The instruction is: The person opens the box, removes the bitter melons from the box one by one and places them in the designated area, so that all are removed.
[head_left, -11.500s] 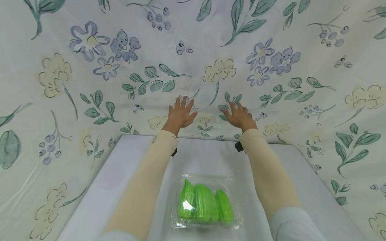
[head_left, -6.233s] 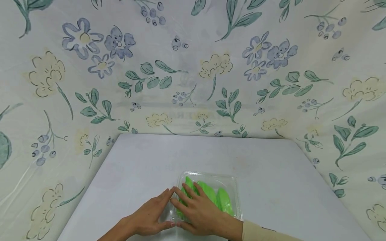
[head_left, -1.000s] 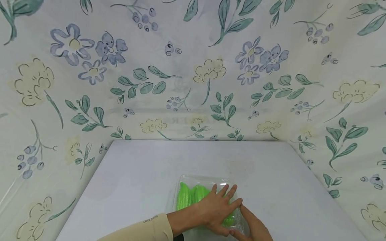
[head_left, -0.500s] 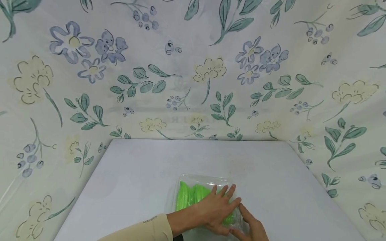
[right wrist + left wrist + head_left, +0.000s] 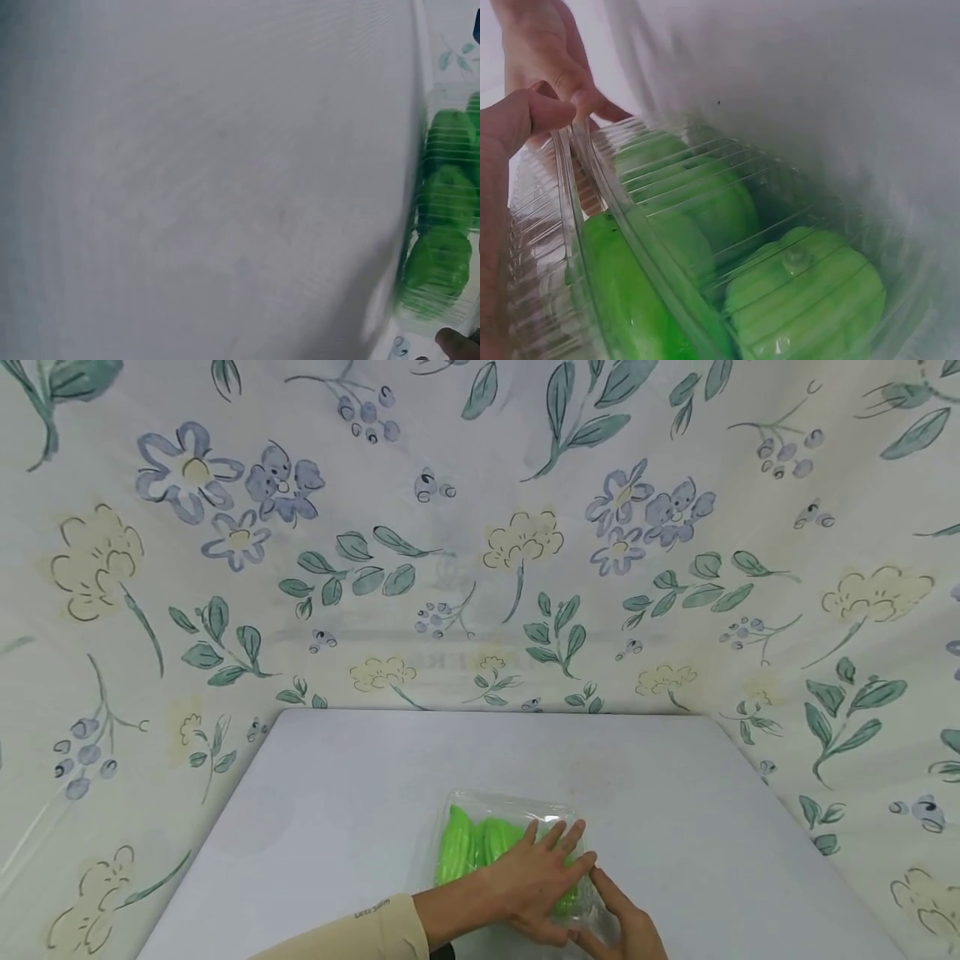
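Note:
A clear plastic clamshell box (image 5: 480,800) with several bright green, ridged fruits (image 5: 456,852) inside lies near the front of the table. My left arm reaches across it. The left hand (image 5: 538,881) lies spread over the right part of the lid, fingers straight. Right at the box's right edge is my right hand (image 5: 632,928), its thumb and straight forefinger apart along that side. In the left wrist view, the left thumb (image 5: 553,112) and the right hand (image 5: 547,52) meet at the box rim. A fingertip (image 5: 454,341) shows beside the box in the right wrist view.
A white table (image 5: 337,777) surrounds the box. Its back edge meets a hanging sheet (image 5: 450,568) with a flower and leaf print, which also rises on both sides. A beige sleeve (image 5: 375,927) covers the left forearm.
Earlier both hands touched the sheet, then worked at the box's left edge, right hand over the lid. Now the left hand lies on the lid and both are at the right edge, nearly still lately.

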The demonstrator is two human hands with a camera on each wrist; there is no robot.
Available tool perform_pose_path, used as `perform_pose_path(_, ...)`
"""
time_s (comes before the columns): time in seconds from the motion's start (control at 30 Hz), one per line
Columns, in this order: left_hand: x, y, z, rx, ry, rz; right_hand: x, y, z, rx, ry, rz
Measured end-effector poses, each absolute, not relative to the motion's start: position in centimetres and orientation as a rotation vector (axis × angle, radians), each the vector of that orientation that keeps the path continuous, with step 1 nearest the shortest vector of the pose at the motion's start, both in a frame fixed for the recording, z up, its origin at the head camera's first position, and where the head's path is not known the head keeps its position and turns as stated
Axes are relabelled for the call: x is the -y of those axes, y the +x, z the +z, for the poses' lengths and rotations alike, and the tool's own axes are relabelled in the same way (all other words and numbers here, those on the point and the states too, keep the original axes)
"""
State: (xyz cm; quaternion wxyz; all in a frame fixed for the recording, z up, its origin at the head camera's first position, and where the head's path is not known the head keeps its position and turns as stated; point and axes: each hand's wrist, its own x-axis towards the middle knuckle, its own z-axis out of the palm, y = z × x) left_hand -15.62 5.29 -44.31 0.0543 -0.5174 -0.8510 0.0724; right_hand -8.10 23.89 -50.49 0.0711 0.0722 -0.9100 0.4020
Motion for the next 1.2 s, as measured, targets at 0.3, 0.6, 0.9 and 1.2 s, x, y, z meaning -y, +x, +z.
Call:
perform_pose_path(0.3, -5.3, -15.7, -44.1, 2.555, -1.566, 0.246, -23.8, -8.0, -49.9, 2.878, 0.100, 1.224)
perform_pose_path(0.6, -5.3, -15.8, -43.4, 2.589, -1.578, 0.242, -23.6, -7.8, -49.7, 2.904, 0.057, 1.258)
perform_pose_path(0.9, -5.4, -15.8, -43.3, 2.570, -1.559, 0.272, -23.5, -7.6, -49.8, 2.867, 0.150, 1.156)
perform_pose_path(1.2, -5.3, -15.7, -43.3, 2.537, -1.546, 0.270, -24.4, -7.8, -49.6, 2.759, 0.297, 0.956)
